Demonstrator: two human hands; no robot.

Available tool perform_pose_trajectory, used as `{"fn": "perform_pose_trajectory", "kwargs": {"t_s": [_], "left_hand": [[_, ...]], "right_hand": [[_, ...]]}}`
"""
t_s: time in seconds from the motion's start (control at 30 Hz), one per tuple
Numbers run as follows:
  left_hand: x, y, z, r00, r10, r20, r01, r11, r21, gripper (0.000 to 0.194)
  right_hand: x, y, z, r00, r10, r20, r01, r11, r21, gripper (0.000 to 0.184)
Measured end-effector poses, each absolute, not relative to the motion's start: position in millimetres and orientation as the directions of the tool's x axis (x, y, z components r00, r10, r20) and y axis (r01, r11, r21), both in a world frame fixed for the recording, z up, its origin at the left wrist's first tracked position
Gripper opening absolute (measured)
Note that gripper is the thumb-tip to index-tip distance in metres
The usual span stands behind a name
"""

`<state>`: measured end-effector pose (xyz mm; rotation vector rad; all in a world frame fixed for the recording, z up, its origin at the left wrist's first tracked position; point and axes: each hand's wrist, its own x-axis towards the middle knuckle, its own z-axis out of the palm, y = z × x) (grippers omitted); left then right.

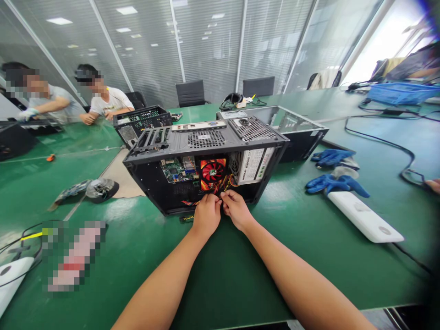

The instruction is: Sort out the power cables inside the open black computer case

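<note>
A black computer case [147,183] stands on the green table with its side open toward me. Inside it show a green motherboard [172,172], a red and black fan [212,171] and a power supply [252,166] with a white label. Both my left hand [208,211] and my right hand [235,208] are at the lower opening, fingertips pinched close together below the fan. Coloured cables [225,184] run down to my fingers. What my fingertips hold is too small and hidden to make out.
Behind stand another open case [302,137] and a smaller black case [140,120]. Blue gloves [333,183] and a white power strip [366,217] lie at right, a cap [101,189] at left. Two people sit at the far left. A blue basket [402,93] is at far right.
</note>
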<state>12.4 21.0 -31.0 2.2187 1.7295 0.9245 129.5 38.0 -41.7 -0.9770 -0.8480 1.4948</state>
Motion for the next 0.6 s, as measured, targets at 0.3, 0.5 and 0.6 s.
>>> {"fn": "perform_pose_trajectory", "kwargs": {"t_s": [0.3,0.5,0.6], "left_hand": [[13.3,21.2,-29.4,0.122,0.937,0.327,0.847,-0.270,0.457,0.013],[12.2,18.9,-27.4,0.125,0.928,0.350,0.825,-0.293,0.483,0.009],[12.6,18.6,-26.3,0.115,0.934,0.338,0.825,-0.279,0.491,0.009]], "right_hand": [[129.8,38.0,-42.1,-0.052,0.990,-0.134,-0.392,-0.143,-0.909,0.037],[129.0,37.8,-41.2,-0.059,0.989,-0.134,-0.398,-0.146,-0.906,0.038],[129.1,37.4,-40.4,-0.063,0.989,-0.131,-0.399,-0.146,-0.905,0.039]]}}
